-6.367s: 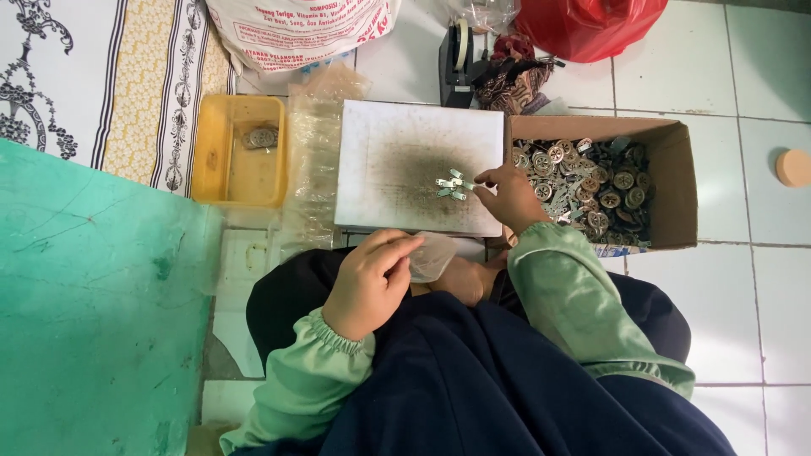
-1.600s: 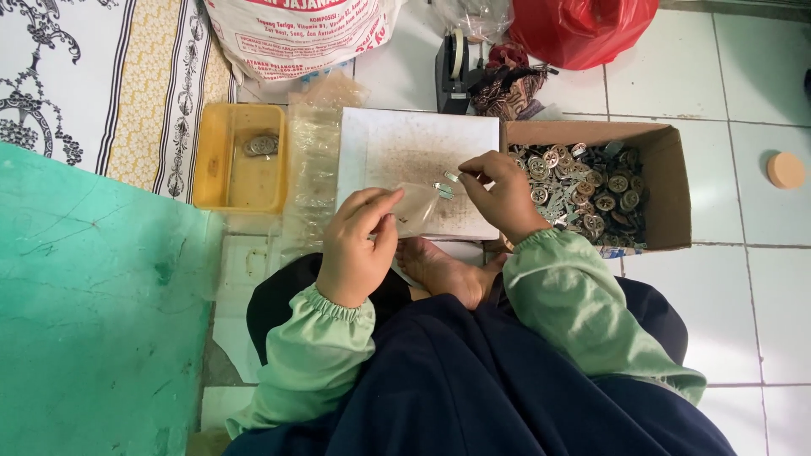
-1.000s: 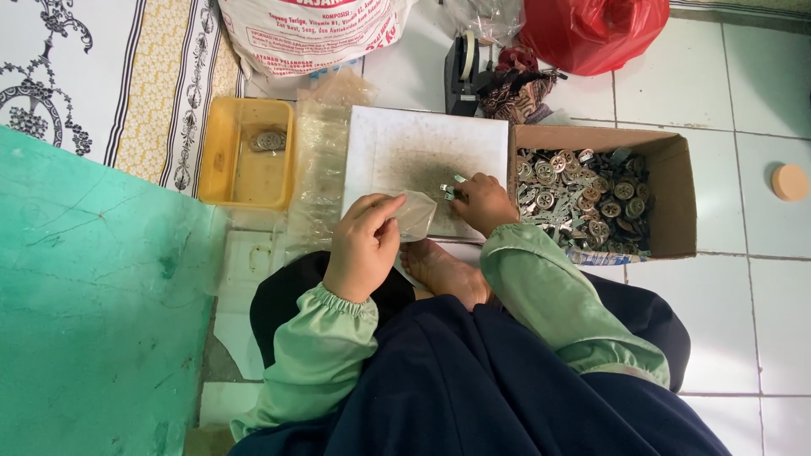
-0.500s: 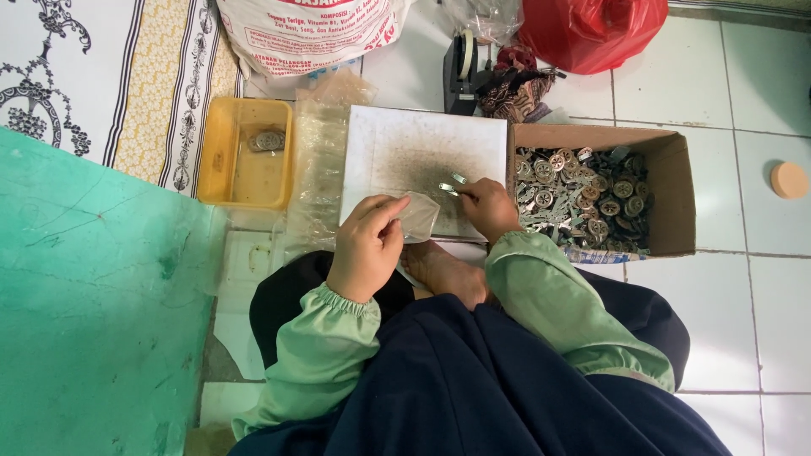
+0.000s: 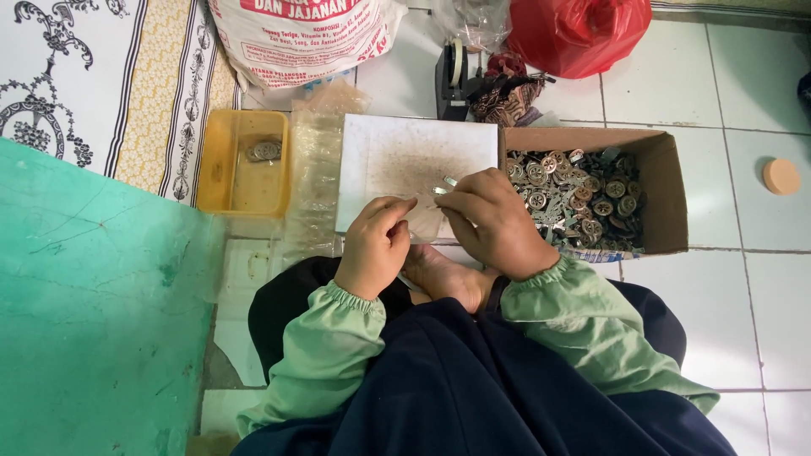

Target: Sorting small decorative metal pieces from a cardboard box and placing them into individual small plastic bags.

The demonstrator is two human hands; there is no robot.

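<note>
Close together, small silvery metal pieces (image 5: 443, 185), right hand (image 5: 498, 221)

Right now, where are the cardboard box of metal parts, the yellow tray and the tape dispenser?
cardboard box (image 5: 667, 190): head view, on its right wall.
yellow tray (image 5: 221, 181): head view, on the bare floor of the tray, left of the small metal piece.
tape dispenser (image 5: 453, 80): head view, on its dark body below the roll.
</note>
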